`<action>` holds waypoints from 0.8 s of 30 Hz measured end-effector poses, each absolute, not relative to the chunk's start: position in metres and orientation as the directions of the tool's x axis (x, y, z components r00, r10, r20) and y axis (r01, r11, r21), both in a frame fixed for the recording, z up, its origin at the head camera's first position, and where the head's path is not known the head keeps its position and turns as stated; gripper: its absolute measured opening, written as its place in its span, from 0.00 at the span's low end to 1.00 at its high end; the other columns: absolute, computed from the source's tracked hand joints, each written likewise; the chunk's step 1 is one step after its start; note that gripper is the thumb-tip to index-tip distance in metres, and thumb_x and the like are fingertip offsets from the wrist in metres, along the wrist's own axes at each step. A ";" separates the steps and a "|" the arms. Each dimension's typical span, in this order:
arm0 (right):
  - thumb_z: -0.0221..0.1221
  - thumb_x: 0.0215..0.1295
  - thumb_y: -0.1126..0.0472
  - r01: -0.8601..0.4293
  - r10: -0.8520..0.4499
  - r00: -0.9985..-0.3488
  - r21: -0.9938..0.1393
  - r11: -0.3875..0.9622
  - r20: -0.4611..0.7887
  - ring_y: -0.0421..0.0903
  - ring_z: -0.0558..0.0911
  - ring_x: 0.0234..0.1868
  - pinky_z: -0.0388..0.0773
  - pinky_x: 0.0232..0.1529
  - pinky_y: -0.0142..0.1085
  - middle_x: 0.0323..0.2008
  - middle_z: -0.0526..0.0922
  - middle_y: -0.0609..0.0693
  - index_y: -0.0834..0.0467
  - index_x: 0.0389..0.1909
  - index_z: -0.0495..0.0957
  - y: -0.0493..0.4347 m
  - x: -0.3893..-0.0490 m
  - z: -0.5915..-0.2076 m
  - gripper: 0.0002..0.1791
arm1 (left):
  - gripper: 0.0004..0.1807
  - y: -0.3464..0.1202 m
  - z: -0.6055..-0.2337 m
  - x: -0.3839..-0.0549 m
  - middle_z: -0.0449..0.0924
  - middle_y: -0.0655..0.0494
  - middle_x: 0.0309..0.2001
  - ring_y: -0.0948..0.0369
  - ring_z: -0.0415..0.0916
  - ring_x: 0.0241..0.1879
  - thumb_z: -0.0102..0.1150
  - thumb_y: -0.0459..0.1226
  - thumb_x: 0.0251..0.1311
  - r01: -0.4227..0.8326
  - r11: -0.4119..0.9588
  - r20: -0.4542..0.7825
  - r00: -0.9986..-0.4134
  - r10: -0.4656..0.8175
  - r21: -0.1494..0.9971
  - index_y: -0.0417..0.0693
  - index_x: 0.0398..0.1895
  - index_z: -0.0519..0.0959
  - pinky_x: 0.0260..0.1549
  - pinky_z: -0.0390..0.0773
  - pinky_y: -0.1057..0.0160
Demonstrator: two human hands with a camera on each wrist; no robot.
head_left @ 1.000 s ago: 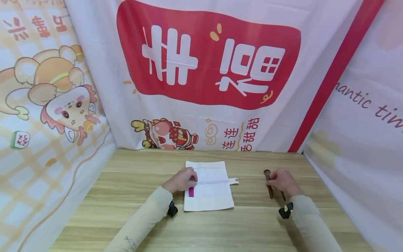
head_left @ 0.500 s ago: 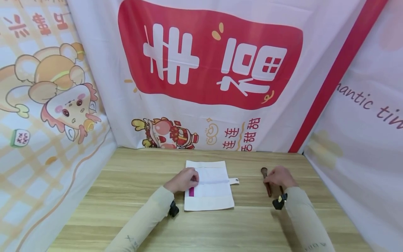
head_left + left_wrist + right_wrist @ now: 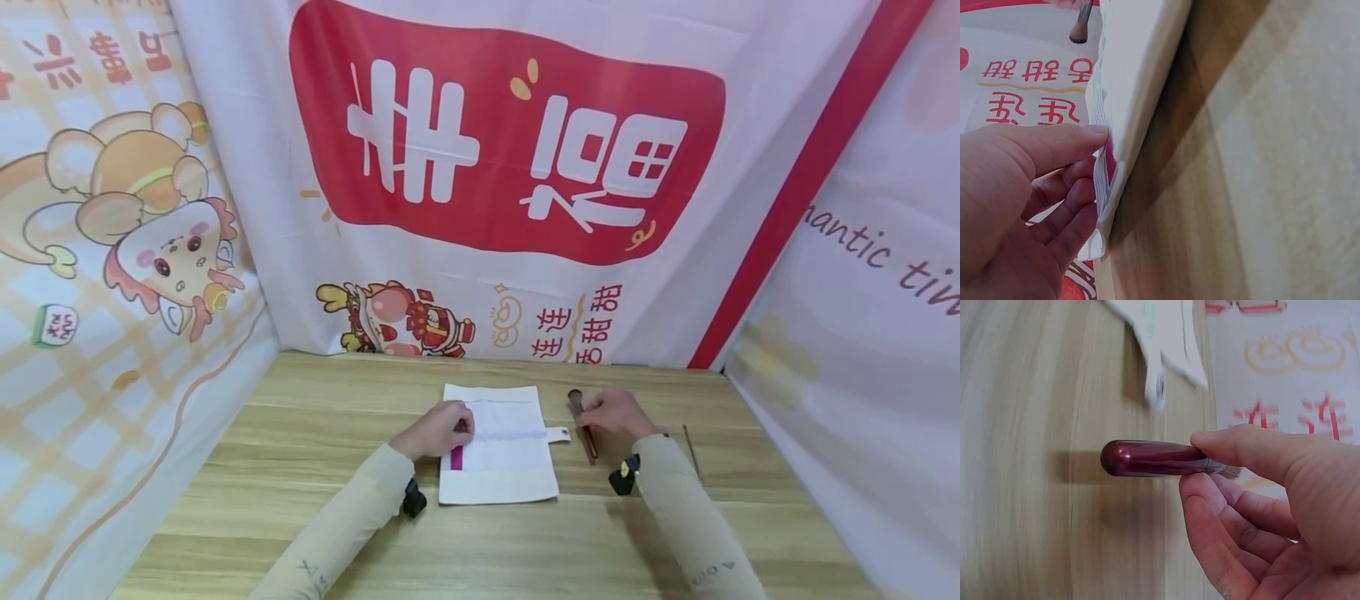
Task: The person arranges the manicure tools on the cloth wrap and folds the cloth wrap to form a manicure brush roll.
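Brush shifted left, right hand pinching it, bristles pointing away; white pouch near, leftward, left hand pinching its edge

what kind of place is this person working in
Probably a makeshift recording booth: printed cloth hangs on three sides of a wood-grain tabletop, and the wrist-worn black devices look like cameras.

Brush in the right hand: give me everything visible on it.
The brush has a glossy dark-red handle with a rounded end, a metallic-looking collar partly hidden by fingers, and brown bristles. The right hand pinches it between thumb and fingers near the collar. Its bristle end points away from the person, slightly left. It seems lifted off the table, right of the white case, apart from its strap.
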State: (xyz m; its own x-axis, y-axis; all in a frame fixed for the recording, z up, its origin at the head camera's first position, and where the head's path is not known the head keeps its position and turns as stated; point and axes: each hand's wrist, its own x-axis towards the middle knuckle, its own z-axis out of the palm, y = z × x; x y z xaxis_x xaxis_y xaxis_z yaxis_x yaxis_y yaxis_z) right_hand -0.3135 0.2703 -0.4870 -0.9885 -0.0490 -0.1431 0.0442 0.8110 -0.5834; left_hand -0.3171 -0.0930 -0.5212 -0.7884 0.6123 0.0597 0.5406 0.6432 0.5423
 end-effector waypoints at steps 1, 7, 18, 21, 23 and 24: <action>0.75 0.58 0.55 0.041 -0.052 -0.989 -0.598 0.801 -0.138 0.39 0.78 0.25 0.72 0.29 0.31 0.20 0.84 0.46 0.57 0.27 0.87 0.262 -0.314 -0.486 0.10 | 0.06 -0.093 -0.521 -0.317 0.79 0.59 0.35 0.62 0.73 0.38 0.66 0.31 0.69 0.536 0.645 0.056 -0.790 0.610 0.544 0.48 0.32 0.83 0.44 0.77 0.60; 0.74 0.58 0.58 0.020 -0.060 -0.993 -0.646 0.763 -0.102 0.44 0.83 0.29 0.75 0.33 0.33 0.26 0.89 0.51 0.59 0.29 0.89 0.217 -0.320 -0.476 0.08 | 0.06 -0.094 -0.523 -0.318 0.79 0.60 0.36 0.62 0.73 0.39 0.65 0.32 0.70 0.528 0.645 0.052 -0.794 0.605 0.553 0.49 0.33 0.83 0.46 0.76 0.60; 0.76 0.57 0.58 0.042 -0.026 -0.996 -0.730 0.682 -0.082 0.42 0.83 0.28 0.77 0.31 0.31 0.26 0.89 0.48 0.58 0.33 0.89 0.150 -0.341 -0.476 0.08 | 0.05 -0.094 -0.520 -0.316 0.79 0.58 0.36 0.62 0.73 0.38 0.65 0.31 0.69 0.535 0.642 0.067 -0.794 0.604 0.549 0.48 0.33 0.83 0.44 0.77 0.60; 0.77 0.57 0.58 0.042 -0.008 -0.998 -0.754 0.655 -0.062 0.41 0.84 0.28 0.77 0.31 0.31 0.26 0.89 0.49 0.59 0.34 0.90 0.136 -0.344 -0.479 0.09 | 0.05 -0.095 -0.520 -0.316 0.79 0.59 0.35 0.63 0.73 0.37 0.65 0.32 0.69 0.541 0.641 0.073 -0.792 0.606 0.545 0.48 0.33 0.83 0.44 0.77 0.61; 0.77 0.57 0.58 0.041 0.005 -0.999 -0.765 0.643 -0.049 0.41 0.84 0.28 0.77 0.31 0.30 0.26 0.89 0.49 0.59 0.34 0.90 0.128 -0.345 -0.481 0.09 | 0.05 -0.095 -0.520 -0.316 0.80 0.58 0.36 0.63 0.73 0.38 0.65 0.32 0.69 0.545 0.639 0.078 -0.790 0.608 0.543 0.48 0.33 0.83 0.44 0.77 0.61; 0.78 0.56 0.58 0.039 0.011 -0.999 -0.772 0.634 -0.042 0.41 0.84 0.29 0.76 0.31 0.30 0.26 0.90 0.49 0.59 0.34 0.91 0.125 -0.346 -0.482 0.09 | 0.05 -0.095 -0.521 -0.316 0.80 0.58 0.36 0.63 0.73 0.38 0.65 0.32 0.69 0.547 0.637 0.080 -0.789 0.609 0.543 0.47 0.33 0.83 0.45 0.77 0.61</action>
